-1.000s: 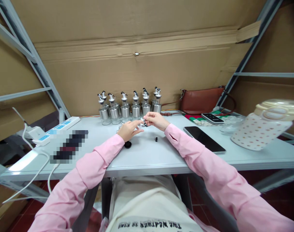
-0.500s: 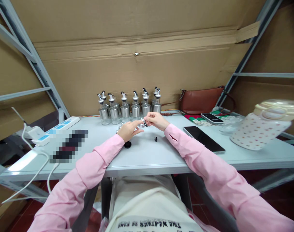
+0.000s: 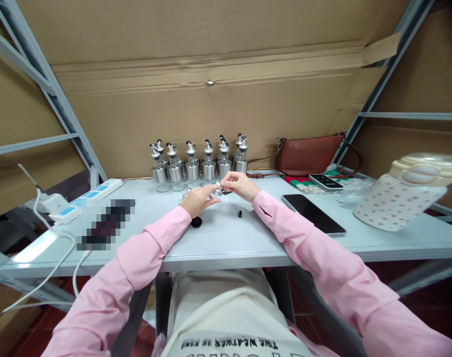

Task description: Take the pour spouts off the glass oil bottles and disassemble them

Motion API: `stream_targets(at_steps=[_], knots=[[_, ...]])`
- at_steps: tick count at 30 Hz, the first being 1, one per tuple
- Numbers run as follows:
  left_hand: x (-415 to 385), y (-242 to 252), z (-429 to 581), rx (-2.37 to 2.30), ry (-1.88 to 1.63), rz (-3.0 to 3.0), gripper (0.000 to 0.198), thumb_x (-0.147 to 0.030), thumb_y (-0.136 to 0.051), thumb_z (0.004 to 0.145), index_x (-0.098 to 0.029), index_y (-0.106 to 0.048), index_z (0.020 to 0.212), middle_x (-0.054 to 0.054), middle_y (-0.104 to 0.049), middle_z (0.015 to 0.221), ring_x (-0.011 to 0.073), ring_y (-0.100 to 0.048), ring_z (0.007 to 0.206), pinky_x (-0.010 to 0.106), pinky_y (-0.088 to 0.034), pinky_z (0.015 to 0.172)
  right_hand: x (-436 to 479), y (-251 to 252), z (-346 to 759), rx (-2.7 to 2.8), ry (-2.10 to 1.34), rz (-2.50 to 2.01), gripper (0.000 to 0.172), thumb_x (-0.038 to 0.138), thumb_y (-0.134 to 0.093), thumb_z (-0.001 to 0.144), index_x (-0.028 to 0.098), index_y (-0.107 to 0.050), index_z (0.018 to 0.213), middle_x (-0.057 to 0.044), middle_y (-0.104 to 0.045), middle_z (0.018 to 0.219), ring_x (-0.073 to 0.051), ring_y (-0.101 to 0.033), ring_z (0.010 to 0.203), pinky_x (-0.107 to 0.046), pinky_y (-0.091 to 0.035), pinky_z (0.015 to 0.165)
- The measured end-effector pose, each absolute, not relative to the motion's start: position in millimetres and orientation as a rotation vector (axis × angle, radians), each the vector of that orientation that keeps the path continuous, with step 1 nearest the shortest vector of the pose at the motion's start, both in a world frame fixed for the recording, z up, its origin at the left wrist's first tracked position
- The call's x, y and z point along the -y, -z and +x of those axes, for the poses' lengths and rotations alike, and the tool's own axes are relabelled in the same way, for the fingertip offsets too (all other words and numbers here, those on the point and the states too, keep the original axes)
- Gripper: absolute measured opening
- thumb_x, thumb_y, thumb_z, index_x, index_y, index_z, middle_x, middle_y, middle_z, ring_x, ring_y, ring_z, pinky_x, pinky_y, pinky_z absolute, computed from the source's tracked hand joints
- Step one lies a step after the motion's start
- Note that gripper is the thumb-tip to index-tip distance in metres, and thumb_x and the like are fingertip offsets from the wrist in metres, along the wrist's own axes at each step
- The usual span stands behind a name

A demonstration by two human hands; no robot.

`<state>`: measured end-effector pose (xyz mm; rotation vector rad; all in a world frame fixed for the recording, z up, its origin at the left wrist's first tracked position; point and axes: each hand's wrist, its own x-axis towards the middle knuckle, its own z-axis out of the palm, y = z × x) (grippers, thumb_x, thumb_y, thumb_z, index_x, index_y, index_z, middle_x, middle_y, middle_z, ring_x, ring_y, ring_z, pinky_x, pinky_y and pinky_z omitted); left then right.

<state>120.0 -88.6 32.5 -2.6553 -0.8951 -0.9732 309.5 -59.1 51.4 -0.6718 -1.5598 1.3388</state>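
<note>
In the head view, my left hand (image 3: 198, 200) and my right hand (image 3: 241, 185) meet over the middle of the table. Between their fingertips is a small silver and black pour spout (image 3: 219, 190), partly covered by the fingers. My left thumb and fingers close around its silver side, while my right fingers pinch the upper end. A black round cap (image 3: 196, 222) lies by my left wrist. Below my right hand sits a tiny black plug (image 3: 240, 214). Behind the hands stand several glass-and-steel oil bottles (image 3: 192, 171) with spouts on top. Something clear beside my left hand is mostly hidden.
A black tablet (image 3: 313, 213), a phone (image 3: 325, 182) and a dotted water bottle (image 3: 399, 201) are on the right. The brown handbag (image 3: 310, 155) rests against the cardboard. At left are a power strip (image 3: 95, 195), white cables and a blurred-out device (image 3: 106, 225).
My right fingers have shifted slightly at the spout, and its black part now sits at a different angle. My left hand and the table items stay in place.
</note>
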Motion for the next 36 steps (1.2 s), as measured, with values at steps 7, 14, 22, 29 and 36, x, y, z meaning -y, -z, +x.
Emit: stream_targets(at_steps=[7,14,22,29,36], knots=[[90,-33,121,0.937,0.944,-2.680,0.031,-0.038,-0.050,0.085,-0.020,-0.047,0.110,0.002,-0.064,0.102,0.0108,-0.065,0.071,0.025,-0.048,0.076,61,-53,310,1.537,-1.384,-0.689,0.034,0.033,-0.079,0.050,0.015,-0.058,0.068,0.004,-0.058,0.053,-0.006,-0.049,0.048,-0.021,-0.038,0.051],[89,-32,120,0.903,0.979,-2.693,0.030,-0.034,-0.054,0.084,-0.021,-0.044,0.109,0.003,-0.063,0.103,0.0116,-0.065,0.072,0.026,-0.049,0.074,64,-55,313,1.479,-1.732,-0.589,0.044,0.037,-0.078,0.057,0.015,-0.061,0.092,0.008,-0.050,0.048,-0.003,-0.041,0.042,-0.021,-0.040,0.052],[85,-34,116,1.012,1.082,-2.768,0.045,-0.045,-0.057,0.079,-0.021,-0.035,0.111,0.007,-0.062,0.107,0.0150,-0.066,0.075,0.028,-0.049,0.070,65,-55,307,1.399,-1.834,-0.570,0.036,0.048,-0.064,0.072,0.014,-0.061,0.086,0.005,-0.050,0.052,-0.007,-0.047,0.051,-0.022,-0.041,0.056],[70,-64,71,1.459,1.175,-2.472,0.029,-0.035,-0.033,0.089,-0.017,-0.048,0.106,0.005,-0.062,0.090,0.0156,-0.059,0.079,0.029,-0.045,0.075,63,-61,308,1.302,-1.745,-0.558,0.034,0.048,-0.064,0.072,0.015,-0.056,0.080,0.010,-0.035,0.048,-0.003,-0.029,0.041,-0.021,-0.034,0.051],[55,-49,49,1.523,0.721,-2.555,0.024,-0.033,-0.037,0.084,-0.018,-0.056,0.084,0.003,-0.059,0.079,0.0153,-0.053,0.071,0.027,-0.041,0.068,58,-60,312,1.305,-1.681,-0.581,0.035,0.050,-0.062,0.073,0.016,-0.054,0.078,0.011,-0.024,0.048,-0.004,-0.020,0.040,-0.022,-0.032,0.050]])
